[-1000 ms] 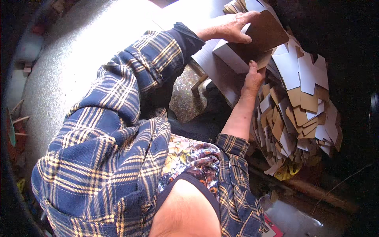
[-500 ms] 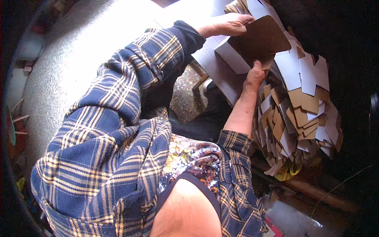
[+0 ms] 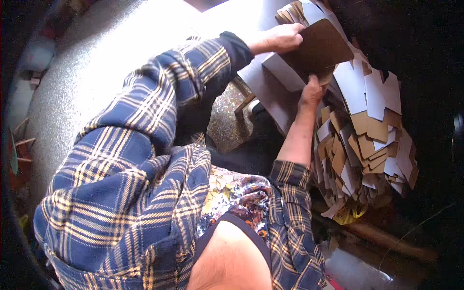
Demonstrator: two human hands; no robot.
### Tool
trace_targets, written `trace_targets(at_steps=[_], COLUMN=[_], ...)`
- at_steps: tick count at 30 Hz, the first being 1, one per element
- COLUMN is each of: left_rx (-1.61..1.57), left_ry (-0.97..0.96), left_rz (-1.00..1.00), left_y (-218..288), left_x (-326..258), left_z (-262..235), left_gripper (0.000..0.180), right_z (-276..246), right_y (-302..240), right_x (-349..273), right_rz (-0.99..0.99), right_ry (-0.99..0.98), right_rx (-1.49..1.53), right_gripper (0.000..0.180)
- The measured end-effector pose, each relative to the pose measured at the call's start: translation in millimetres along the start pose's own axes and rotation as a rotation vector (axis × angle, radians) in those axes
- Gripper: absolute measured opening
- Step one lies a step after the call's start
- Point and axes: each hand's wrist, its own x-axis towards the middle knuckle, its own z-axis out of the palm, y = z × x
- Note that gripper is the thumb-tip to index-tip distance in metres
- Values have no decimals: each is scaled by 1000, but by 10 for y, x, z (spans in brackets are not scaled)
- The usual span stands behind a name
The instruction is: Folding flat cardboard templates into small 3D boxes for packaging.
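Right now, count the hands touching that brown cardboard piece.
2. The left hand grips the upper left edge of the brown cardboard piece; the right hand holds its lower edge from below. No other hands show.

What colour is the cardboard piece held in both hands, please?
Dark brown cardboard piece, seen in the head view.

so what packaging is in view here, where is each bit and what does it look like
Box being folded: top centre, held in the left hand and right hand; flat card, dark brown face up, white panel below it.
Pile of flat box blanks: right of the hands, loosely stacked; notched cut card, some white, some tan brown.
No labels, signs or screens show.
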Motion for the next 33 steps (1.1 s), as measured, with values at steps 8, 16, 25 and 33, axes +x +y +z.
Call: trace_targets(at_steps=[8,16,25,33], left_rx=[231,213,-53,24], left_ry=[64,-241,-480,-533], left_rz=[101,-115,-148,-156], left_y=[19,349,465,227], left_x=[-56,-45,-118,-169], left_z=[-41,-85,-443,-320], left_gripper=[31,55,110,118], right_z=[-61,-167,-287,-284], right_y=[-32,-87,-146,-164], right_x=[-23,-116,-348,-312], right_rz=[52,229,37,157], right_ry=[-31,26,-190,-262], right_rx=[-190,-27,188,170], right_gripper=[56,60,87,93])
